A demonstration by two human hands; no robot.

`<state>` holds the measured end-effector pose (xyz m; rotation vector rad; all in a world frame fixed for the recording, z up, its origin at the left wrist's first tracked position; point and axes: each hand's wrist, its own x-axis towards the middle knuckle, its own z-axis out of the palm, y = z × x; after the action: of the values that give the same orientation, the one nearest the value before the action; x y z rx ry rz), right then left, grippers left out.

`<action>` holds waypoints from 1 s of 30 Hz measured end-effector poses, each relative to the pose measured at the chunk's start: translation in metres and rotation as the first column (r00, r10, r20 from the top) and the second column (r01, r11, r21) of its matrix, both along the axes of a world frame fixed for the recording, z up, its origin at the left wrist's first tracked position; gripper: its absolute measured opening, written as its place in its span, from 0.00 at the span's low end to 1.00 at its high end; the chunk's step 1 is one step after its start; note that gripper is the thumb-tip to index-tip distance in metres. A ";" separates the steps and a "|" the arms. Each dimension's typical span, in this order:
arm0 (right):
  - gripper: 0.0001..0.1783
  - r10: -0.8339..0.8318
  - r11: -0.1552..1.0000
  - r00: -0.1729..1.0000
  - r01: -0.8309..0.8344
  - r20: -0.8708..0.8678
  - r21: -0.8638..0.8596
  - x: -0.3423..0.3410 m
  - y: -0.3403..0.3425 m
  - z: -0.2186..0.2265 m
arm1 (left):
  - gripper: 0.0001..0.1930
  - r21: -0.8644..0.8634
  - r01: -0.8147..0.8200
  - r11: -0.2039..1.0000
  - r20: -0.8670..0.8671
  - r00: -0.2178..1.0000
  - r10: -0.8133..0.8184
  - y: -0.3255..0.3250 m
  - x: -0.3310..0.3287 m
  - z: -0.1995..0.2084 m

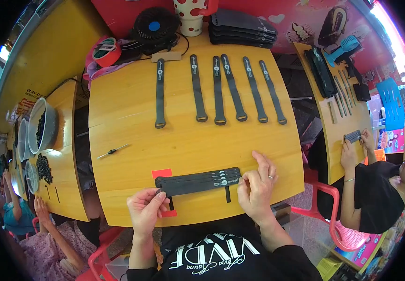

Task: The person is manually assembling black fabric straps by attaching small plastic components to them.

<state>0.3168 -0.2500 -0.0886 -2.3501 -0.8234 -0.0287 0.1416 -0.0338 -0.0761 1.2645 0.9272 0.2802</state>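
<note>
A short stack of black straps (197,181) lies overlapped near the table's front edge, pale lettering towards its right end. My left hand (146,209) is closed, thumb and finger pinching the stack's rounded left end. At the opposite end, my right hand (258,187) has thumb and index finger drawn together against the straps' tips, while another finger stretches away. A ring shows on it. Two narrow black strips, including a right one (228,194), stick out from under the stack. Red tape (161,173) marks the table beside the left end.
Several single black straps (196,89) lie spread across the table's far half. A thin pointed tool (113,151) rests at left. Behind are a black fan (155,28), a dotted cup (189,18) and stacked black straps (242,29). Co-workers sit at both side tables.
</note>
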 end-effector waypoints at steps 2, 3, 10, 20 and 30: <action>0.05 -0.003 1.000 1.000 0.003 0.019 -0.011 0.000 0.000 0.000 | 0.04 -0.007 0.001 1.000 0.011 1.000 -0.001 -0.001 0.000 0.000; 0.05 -0.001 1.000 1.000 0.001 0.017 -0.009 -0.001 0.000 0.000 | 0.04 -0.005 -0.001 1.000 0.009 1.000 0.001 -0.001 0.000 0.000; 0.06 0.001 1.000 1.000 -0.001 0.015 -0.008 0.000 -0.001 0.000 | 0.04 -0.002 0.001 1.000 0.013 1.000 -0.001 0.000 0.001 -0.001; 0.06 -0.001 1.000 1.000 0.001 -0.009 -0.006 -0.001 -0.001 0.001 | 0.03 0.044 -0.011 0.999 0.001 1.000 0.011 -0.002 0.003 -0.001; 0.08 0.002 0.999 1.000 -0.002 -0.010 0.054 -0.001 -0.005 -0.001 | 0.04 0.153 -0.026 0.988 -0.014 1.000 0.028 -0.011 0.006 -0.004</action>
<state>0.3161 -0.2553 -0.0898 -2.2969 -0.8101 -0.0383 0.1480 -0.0451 -0.0799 1.3971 0.9514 0.3682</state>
